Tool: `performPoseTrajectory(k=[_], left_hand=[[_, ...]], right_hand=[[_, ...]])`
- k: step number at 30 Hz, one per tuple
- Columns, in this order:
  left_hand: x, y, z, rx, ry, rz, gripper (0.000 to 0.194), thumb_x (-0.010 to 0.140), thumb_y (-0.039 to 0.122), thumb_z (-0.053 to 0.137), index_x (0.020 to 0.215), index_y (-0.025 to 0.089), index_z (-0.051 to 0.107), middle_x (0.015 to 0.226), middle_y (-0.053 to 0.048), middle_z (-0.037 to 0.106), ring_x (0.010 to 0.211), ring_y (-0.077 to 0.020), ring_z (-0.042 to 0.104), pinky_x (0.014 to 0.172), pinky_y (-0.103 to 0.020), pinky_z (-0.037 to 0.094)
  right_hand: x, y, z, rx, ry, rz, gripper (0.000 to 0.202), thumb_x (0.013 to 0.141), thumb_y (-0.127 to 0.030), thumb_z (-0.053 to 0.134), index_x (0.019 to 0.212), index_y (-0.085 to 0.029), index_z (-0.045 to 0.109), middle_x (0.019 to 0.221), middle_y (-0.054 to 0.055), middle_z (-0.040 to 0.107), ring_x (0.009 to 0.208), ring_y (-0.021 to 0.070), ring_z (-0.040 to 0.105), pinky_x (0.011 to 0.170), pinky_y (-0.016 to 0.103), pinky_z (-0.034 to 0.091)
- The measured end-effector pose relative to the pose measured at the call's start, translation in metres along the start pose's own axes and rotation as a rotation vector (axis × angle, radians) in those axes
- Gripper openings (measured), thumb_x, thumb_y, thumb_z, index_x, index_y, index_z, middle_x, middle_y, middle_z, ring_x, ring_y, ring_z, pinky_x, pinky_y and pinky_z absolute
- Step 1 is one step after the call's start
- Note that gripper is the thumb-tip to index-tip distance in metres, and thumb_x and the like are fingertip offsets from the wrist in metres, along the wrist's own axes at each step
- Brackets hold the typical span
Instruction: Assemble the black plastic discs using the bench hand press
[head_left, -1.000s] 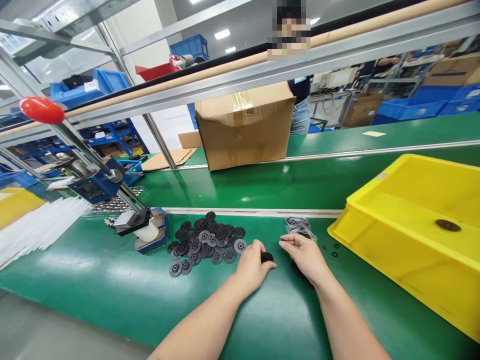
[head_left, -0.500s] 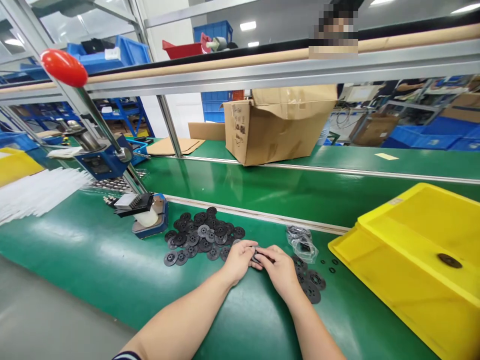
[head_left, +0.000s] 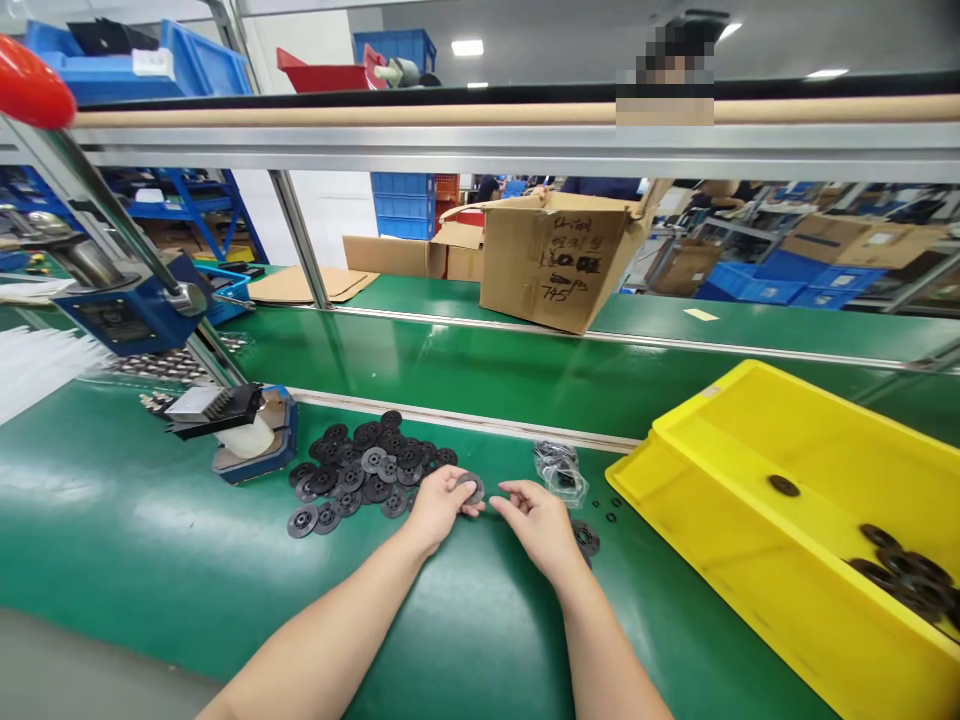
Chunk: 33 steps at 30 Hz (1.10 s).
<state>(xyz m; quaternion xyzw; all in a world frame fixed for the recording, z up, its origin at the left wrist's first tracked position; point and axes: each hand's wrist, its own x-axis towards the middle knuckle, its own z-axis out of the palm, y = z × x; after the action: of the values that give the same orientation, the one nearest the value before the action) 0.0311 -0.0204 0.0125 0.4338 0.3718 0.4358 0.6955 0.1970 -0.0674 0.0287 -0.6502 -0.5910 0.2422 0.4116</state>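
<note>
My left hand (head_left: 442, 508) pinches a dark round disc (head_left: 471, 488) with a hole in its middle, holding it tilted just above the green bench (head_left: 480, 620). Close by on the right is my right hand (head_left: 534, 520), its thumb and forefinger apart and nothing visible between them. Left of my hands lies a heap of black discs (head_left: 349, 475), some greyer than others. A few more discs (head_left: 586, 538) are partly covered by my right hand. Several small black rings (head_left: 612, 518) and a clear plastic bag (head_left: 561, 472) with dark pieces lie beyond it.
A yellow bin (head_left: 697, 500) with black discs inside stands at right. On the left is a hand press (head_left: 255, 435) with a red knob (head_left: 34, 85). A cardboard box (head_left: 555, 260) sits across the bench under a metal rail (head_left: 450, 148). People are partly visible behind.
My right hand has come away from the disc, leaving it in my left hand. The view has swung right, showing more of the yellow bin; the cardboard box has turned.
</note>
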Motion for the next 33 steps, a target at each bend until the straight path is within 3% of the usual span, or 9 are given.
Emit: performPoseTrajectory(k=[4, 8, 14, 16, 20, 22, 25, 28, 33], left_hand=[[0.001, 0.008, -0.009, 0.413, 0.143, 0.270, 0.021, 0.086, 0.036, 0.059, 0.096, 0.018, 0.058, 0.083, -0.005, 0.067, 0.073, -0.0189, 0.069, 0.065, -0.030, 0.053], [0.005, 0.014, -0.026, 0.980, 0.340, 0.513, 0.017, 0.088, 0.023, 0.054, 0.103, 0.020, 0.062, 0.099, -0.010, 0.067, 0.098, -0.0262, 0.061, 0.088, -0.044, 0.047], [0.004, 0.017, -0.027, 1.314, 0.493, 0.629, 0.032, 0.089, 0.020, 0.052, 0.121, 0.017, 0.057, 0.120, -0.015, 0.058, 0.119, -0.0326, 0.046, 0.097, -0.051, 0.039], [-0.006, 0.013, -0.015, 1.301, 0.338, 0.686, 0.038, 0.091, 0.025, 0.051, 0.128, 0.018, 0.052, 0.125, -0.015, 0.054, 0.121, -0.0304, 0.045, 0.100, -0.049, 0.038], [-0.031, -0.001, 0.011, 1.320, -0.218, 0.629, 0.057, 0.083, 0.043, 0.064, 0.133, 0.020, 0.048, 0.126, -0.014, 0.052, 0.114, -0.0291, 0.049, 0.096, -0.045, 0.044], [-0.038, -0.006, 0.019, 1.339, -0.335, 0.557, 0.059, 0.077, 0.043, 0.072, 0.128, 0.022, 0.052, 0.121, -0.012, 0.053, 0.107, -0.0279, 0.052, 0.090, -0.043, 0.047], [-0.040, -0.008, 0.022, 1.297, -0.347, 0.491, 0.046, 0.075, 0.037, 0.075, 0.114, 0.021, 0.059, 0.110, -0.008, 0.056, 0.098, -0.0241, 0.054, 0.087, -0.038, 0.048], [-0.035, -0.007, 0.018, 1.195, -0.312, 0.464, 0.036, 0.076, 0.034, 0.075, 0.107, 0.021, 0.061, 0.104, -0.006, 0.059, 0.095, -0.0221, 0.056, 0.085, -0.034, 0.047], [-0.029, -0.008, 0.014, 0.982, -0.259, 0.347, 0.020, 0.083, 0.027, 0.065, 0.101, 0.022, 0.060, 0.082, 0.000, 0.063, 0.072, -0.0149, 0.056, 0.068, -0.026, 0.043]], right_hand=[[0.001, 0.008, -0.047, -0.154, 0.126, 0.163, 0.038, 0.085, -0.053, 0.053, 0.079, -0.019, 0.068, 0.070, 0.005, 0.065, 0.064, 0.0184, 0.059, 0.062, 0.029, 0.043], [0.003, 0.033, -0.089, -0.301, 0.066, 0.343, 0.033, 0.064, -0.050, 0.074, 0.063, -0.019, 0.061, 0.057, 0.004, 0.061, 0.052, 0.0195, 0.055, 0.049, 0.028, 0.033], [0.003, 0.049, -0.085, -0.324, -0.075, 0.428, 0.035, 0.049, -0.034, 0.084, 0.065, -0.019, 0.058, 0.060, 0.002, 0.062, 0.057, 0.0184, 0.056, 0.050, 0.026, 0.031], [0.002, 0.045, -0.071, -0.291, -0.097, 0.414, 0.034, 0.049, -0.031, 0.084, 0.068, -0.019, 0.058, 0.062, 0.001, 0.062, 0.058, 0.0172, 0.056, 0.051, 0.025, 0.031], [0.001, 0.034, -0.041, -0.151, -0.159, 0.330, 0.028, 0.054, -0.030, 0.080, 0.070, -0.019, 0.059, 0.058, -0.003, 0.059, 0.055, 0.0132, 0.052, 0.051, 0.024, 0.030], [0.001, 0.030, -0.033, -0.048, -0.176, 0.295, 0.020, 0.061, -0.031, 0.074, 0.068, -0.019, 0.059, 0.053, -0.004, 0.056, 0.051, 0.0118, 0.049, 0.050, 0.024, 0.030], [0.004, 0.028, -0.031, 0.145, -0.153, 0.291, 0.017, 0.068, -0.034, 0.064, 0.072, -0.019, 0.059, 0.057, -0.002, 0.059, 0.052, 0.0130, 0.054, 0.051, 0.024, 0.038], [0.008, 0.026, -0.035, 0.352, -0.131, 0.312, 0.025, 0.065, -0.035, 0.065, 0.083, -0.017, 0.060, 0.077, 0.005, 0.069, 0.074, 0.0187, 0.067, 0.068, 0.029, 0.052], [0.010, 0.025, -0.034, 0.556, -0.095, 0.377, 0.042, 0.065, -0.046, 0.072, 0.091, -0.015, 0.060, 0.095, 0.014, 0.071, 0.085, 0.0247, 0.070, 0.082, 0.037, 0.057]])
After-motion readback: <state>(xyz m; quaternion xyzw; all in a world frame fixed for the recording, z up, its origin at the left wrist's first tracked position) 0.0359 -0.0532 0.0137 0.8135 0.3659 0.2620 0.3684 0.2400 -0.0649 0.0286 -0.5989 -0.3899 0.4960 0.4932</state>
